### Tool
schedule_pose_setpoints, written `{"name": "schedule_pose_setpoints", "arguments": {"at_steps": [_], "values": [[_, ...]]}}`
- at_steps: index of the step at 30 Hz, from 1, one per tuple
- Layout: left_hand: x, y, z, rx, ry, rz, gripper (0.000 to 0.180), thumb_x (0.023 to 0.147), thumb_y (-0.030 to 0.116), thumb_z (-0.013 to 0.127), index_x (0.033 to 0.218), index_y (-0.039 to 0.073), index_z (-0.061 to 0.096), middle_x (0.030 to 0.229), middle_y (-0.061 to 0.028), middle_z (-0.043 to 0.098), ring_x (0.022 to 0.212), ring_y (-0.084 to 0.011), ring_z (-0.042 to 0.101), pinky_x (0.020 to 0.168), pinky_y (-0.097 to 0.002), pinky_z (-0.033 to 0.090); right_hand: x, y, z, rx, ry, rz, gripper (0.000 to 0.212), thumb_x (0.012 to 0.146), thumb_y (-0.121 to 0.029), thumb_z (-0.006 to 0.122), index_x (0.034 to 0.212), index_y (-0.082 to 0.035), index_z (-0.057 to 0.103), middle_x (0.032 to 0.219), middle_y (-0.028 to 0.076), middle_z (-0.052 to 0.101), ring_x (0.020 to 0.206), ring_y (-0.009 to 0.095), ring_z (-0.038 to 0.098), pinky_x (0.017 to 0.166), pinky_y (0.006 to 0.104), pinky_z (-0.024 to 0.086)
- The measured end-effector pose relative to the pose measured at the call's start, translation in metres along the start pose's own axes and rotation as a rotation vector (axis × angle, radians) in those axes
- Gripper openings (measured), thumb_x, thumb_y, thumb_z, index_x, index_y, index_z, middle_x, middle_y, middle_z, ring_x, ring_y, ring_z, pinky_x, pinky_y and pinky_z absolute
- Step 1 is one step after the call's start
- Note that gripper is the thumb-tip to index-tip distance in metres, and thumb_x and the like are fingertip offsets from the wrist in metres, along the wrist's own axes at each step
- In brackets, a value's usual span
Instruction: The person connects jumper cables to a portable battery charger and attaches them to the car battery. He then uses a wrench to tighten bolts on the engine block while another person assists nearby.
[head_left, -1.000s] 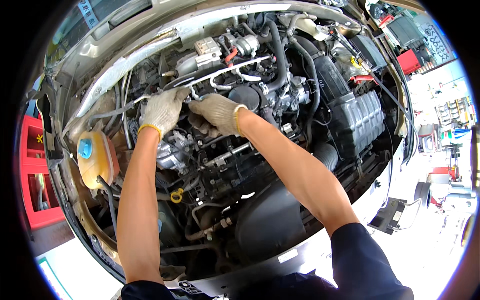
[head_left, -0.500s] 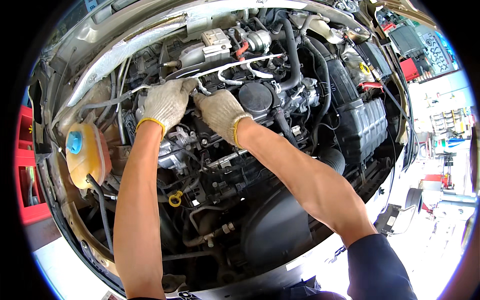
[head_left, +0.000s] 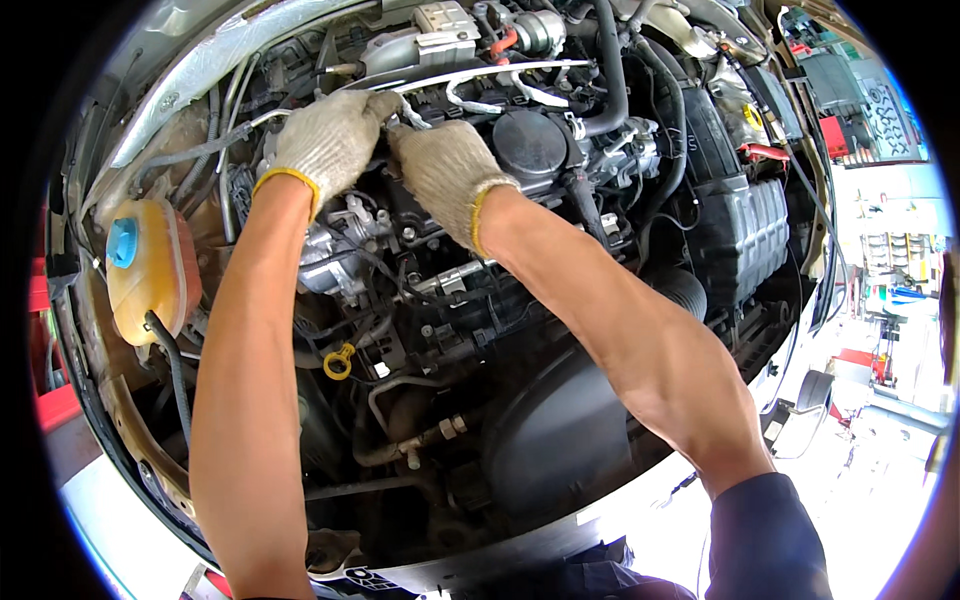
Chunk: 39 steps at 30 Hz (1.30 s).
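Note:
Both my hands wear off-white knit gloves with yellow cuffs and work close together at the top of a car engine. My left hand (head_left: pixel 328 143) has its fingers curled, with thumb and fingertips pointing to the right. Beside it, my right hand (head_left: pixel 447 175) has its fingers bent down and inward among the engine parts. A narrow gap separates their fingertips. Whatever the fingers grip is hidden by the gloves. Just behind them, a wiring harness wrapped in white tape (head_left: pixel 475 76) crosses the engine. A round black cover (head_left: pixel 530 143) sits right of my right hand.
An orange-yellow coolant tank (head_left: pixel 152 275) with a blue cap stands at the left. A yellow dipstick ring (head_left: pixel 339 362) sticks up below my hands. At right are a thick black hose (head_left: pixel 606 80) and a ribbed black box (head_left: pixel 740 240). Metal car body edges surround the bay.
The view has shifted, so the engine appears higher and slightly larger in the picture. Both hands stay at about the same spot on the engine, fingers still bent.

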<state>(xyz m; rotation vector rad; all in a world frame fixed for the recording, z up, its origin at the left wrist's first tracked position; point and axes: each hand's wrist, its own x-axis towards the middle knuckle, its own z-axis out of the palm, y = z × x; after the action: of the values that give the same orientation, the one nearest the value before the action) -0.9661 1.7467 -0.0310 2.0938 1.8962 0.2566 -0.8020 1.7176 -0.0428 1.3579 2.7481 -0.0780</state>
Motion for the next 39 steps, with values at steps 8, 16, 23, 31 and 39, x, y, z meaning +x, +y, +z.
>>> {"name": "schedule_pose_setpoints", "arguments": {"at_steps": [8,16,23,31,39], "values": [[0.000,0.007,-0.009,0.035,-0.110,-0.010,0.072,0.104,0.067,0.036,0.115,0.005,0.072,0.112,-0.0262,0.072,0.113,-0.0466,0.064,0.095,-0.0517,0.051,0.005,0.030,0.009,0.620,0.010,0.033,0.033,0.092,-0.033,0.071,0.103,-0.003,0.065,0.081,0.010,0.070,0.068,0.026,0.069,0.059,0.0395,0.053],[-0.004,-0.012,-0.030,-0.172,-0.178,0.091,0.043,0.099,0.039,0.060,0.130,0.010,0.070,0.120,-0.0156,0.075,0.113,-0.0307,0.070,0.102,-0.0382,0.051,-0.045,0.072,-0.064,1.780,-0.073,0.357,0.040,0.107,-0.044,0.056,0.083,-0.012,0.056,0.059,-0.008,0.041,0.041,0.004,0.034,0.034,0.0232,0.025],[-0.017,0.009,-0.029,0.042,-0.183,0.190,0.034,0.090,0.031,0.070,0.114,0.008,0.077,0.108,-0.0158,0.078,0.104,-0.0305,0.073,0.097,-0.0398,0.053,-0.184,0.096,-0.097,1.636,0.032,0.642,0.043,0.109,-0.047,0.053,0.086,-0.010,0.055,0.059,-0.008,0.040,0.041,0.002,0.032,0.034,0.0208,0.027],[0.003,0.031,-0.048,0.249,-0.171,0.184,0.037,0.093,0.038,0.068,0.118,0.012,0.075,0.114,-0.0166,0.076,0.108,-0.0347,0.071,0.096,-0.0447,0.053,-0.327,0.105,-0.075,1.540,0.259,0.779,0.047,0.108,-0.050,0.053,0.088,-0.007,0.056,0.056,-0.006,0.043,0.039,0.002,0.035,0.034,0.0196,0.029],[-0.005,0.014,-0.029,-0.205,-0.206,0.063,0.044,0.087,0.023,0.077,0.124,0.000,0.073,0.116,-0.0187,0.077,0.109,-0.0285,0.073,0.097,-0.0369,0.053,-0.423,0.096,-0.043,1.371,0.446,0.923,0.039,0.110,-0.042,0.052,0.094,-0.007,0.060,0.056,-0.006,0.043,0.039,0.003,0.034,0.034,0.0206,0.028]]}}
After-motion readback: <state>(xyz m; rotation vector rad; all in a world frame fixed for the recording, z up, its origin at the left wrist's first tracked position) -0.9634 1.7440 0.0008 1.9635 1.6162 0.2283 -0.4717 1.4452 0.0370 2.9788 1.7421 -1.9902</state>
